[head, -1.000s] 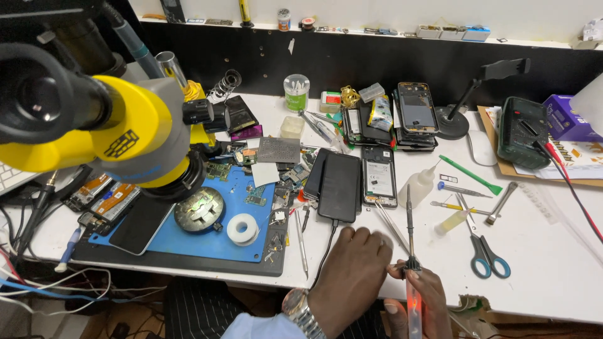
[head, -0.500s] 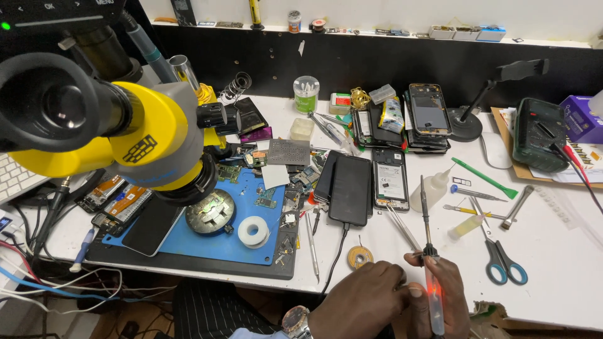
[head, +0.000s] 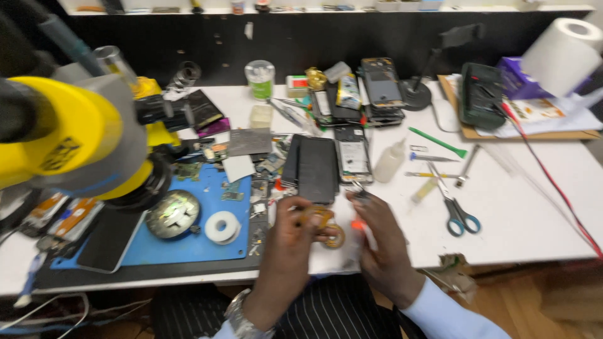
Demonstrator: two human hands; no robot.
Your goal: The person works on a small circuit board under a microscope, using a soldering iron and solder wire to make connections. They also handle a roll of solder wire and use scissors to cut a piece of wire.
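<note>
My left hand (head: 286, 248), a metal watch on its wrist, holds a small amber tape roll (head: 317, 216) at its fingertips just above the white table (head: 521, 232). A second amber tape roll (head: 333, 237) lies right beside it. Close on the right, my right hand (head: 384, 248) grips a thin tool with an orange-red section (head: 359, 225), tip pointing up toward the phones. Just beyond both hands lie a black phone (head: 317, 168) and an opened phone (head: 353, 156) with its insides showing.
A yellow microscope head (head: 63, 144) fills the left. Below it, a blue mat (head: 188, 245) carries a white tape roll (head: 221, 226) and a round metal dish (head: 171, 215). Blue-handled scissors (head: 460, 215), a white dropper bottle (head: 389, 160), a green pry tool (head: 440, 142) and a multimeter (head: 480, 94) lie right.
Both hands rose from the table's near edge toward the phones. My left hand, empty before, now holds an amber tape roll. The right hand kept its tool.
</note>
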